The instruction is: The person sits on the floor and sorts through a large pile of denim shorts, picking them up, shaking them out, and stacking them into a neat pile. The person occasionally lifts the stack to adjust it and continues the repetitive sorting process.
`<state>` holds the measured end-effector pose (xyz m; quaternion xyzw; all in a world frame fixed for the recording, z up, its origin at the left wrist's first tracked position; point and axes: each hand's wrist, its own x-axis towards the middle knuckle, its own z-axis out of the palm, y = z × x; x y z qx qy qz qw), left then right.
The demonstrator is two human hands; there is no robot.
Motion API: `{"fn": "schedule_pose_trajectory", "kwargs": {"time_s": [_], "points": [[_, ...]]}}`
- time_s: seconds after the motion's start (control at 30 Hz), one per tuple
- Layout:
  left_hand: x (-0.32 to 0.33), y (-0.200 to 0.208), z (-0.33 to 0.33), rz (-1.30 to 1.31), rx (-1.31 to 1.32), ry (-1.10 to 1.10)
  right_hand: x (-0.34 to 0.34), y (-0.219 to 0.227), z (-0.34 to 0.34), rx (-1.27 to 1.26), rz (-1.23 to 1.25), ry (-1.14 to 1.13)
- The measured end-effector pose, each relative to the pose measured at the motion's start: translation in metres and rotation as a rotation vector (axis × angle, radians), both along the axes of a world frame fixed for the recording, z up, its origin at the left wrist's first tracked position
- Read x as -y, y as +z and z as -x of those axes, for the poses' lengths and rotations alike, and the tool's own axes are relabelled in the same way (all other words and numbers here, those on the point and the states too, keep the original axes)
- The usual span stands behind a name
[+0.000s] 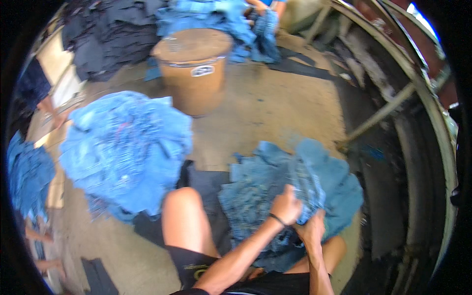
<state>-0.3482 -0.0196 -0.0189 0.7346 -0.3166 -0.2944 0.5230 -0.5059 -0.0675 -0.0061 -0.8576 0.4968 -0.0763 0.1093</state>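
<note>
Both of my hands are over a pile of teal-blue denim pieces (250, 182) at the right, beside my bent leg. My left hand (286, 205), with a dark band at the wrist, is closed on a piece of blue denim (307, 184). Close by on its right, my right hand (313, 227) grips the lower edge of the same piece. The denim slants up and away from my fingers over the pile. Motion blurs the fingertips a little.
A lighter blue denim heap (128, 147) lies to my left. Ahead stands a brown lidded drum (194, 73), with dark cloth (108, 34) stacked behind it. A metal frame (383, 115) runs along the right. Other people's limbs show at the left and top edges.
</note>
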Motion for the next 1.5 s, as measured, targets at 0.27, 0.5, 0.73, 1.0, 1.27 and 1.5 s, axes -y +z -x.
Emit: {"fn": "schedule_pose_trajectory", "kwargs": {"time_s": [0.27,0.5,0.73,1.0,1.27,1.5], "points": [[0.015,0.045,0.004,0.274,0.166,-0.290,0.041,-0.012,0.009,0.916,-0.233,0.029],[-0.006,0.088,-0.057,0.548,0.155,-0.352,0.011,0.143,0.015,1.123,-0.482,-0.313],[-0.105,0.167,-0.113,0.537,0.093,-0.621,-0.044,0.215,-0.049,1.400,-1.057,-0.273],[-0.308,0.167,-0.144,0.903,-0.541,0.036,-0.112,0.248,-0.221,1.513,-1.500,-0.062],[-0.327,0.113,-0.168,0.376,0.258,0.792,-0.214,0.294,-0.393,1.430,-1.648,0.566],[-0.347,0.116,-0.262,0.815,0.042,1.261,-0.337,0.308,-0.565,1.082,-1.642,0.867]]}}
